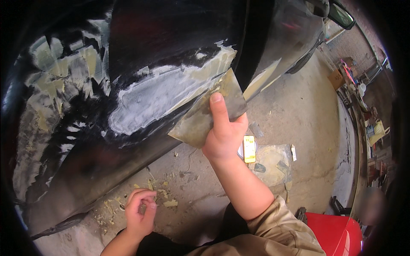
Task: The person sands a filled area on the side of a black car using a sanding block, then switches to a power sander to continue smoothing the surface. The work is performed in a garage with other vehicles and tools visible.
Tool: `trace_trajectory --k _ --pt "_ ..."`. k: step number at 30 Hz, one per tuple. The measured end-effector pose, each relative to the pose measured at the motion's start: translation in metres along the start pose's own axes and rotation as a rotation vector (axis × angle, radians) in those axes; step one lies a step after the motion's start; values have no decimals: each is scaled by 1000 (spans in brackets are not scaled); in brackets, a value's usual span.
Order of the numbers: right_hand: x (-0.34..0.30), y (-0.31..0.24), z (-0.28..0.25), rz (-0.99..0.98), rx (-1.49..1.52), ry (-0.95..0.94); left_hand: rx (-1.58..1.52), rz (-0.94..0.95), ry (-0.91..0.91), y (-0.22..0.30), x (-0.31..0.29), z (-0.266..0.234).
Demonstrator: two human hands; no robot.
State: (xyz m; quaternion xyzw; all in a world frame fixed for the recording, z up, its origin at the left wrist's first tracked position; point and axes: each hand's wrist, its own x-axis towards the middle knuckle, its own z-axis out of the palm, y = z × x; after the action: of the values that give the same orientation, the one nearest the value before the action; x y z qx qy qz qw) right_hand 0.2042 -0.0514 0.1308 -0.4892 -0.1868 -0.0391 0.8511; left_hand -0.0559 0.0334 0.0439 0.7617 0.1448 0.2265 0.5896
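Note:
My right hand (pixel 224 136) grips a wide flat metal spreader (pixel 205 113) smeared with beige filler, index finger stretched along its blade. The blade's edge lies against the lower part of a black car body panel (pixel 171 38), at a pale patch of filler (pixel 162 91). More beige and grey filler patches (pixel 60 77) cover the panel to the left. My left hand (pixel 141 211) hangs low over the concrete floor (pixel 299 102), fingers curled in, nothing clearly held.
Scraps of dried filler (pixel 164 198) litter the floor under the panel. A filler-smeared mixing board (pixel 273 164), a yellow tin (pixel 249 149) and a small tube (pixel 293 152) lie on the floor to the right. A red object (pixel 333 232) sits lower right; cluttered shelves (pixel 367 119) stand far right.

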Motion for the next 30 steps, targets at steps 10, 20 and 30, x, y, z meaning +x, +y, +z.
trace_trajectory --k 10,20,30 --pt "5 -1 -2 -54 29 -46 -24 -65 -45 0 1 6" --pt "12 -6 2 -112 48 -83 -25 -50 -59 3 3 16" --pt "-3 -11 -2 40 54 -41 2 -27 -39 -1 3 15"
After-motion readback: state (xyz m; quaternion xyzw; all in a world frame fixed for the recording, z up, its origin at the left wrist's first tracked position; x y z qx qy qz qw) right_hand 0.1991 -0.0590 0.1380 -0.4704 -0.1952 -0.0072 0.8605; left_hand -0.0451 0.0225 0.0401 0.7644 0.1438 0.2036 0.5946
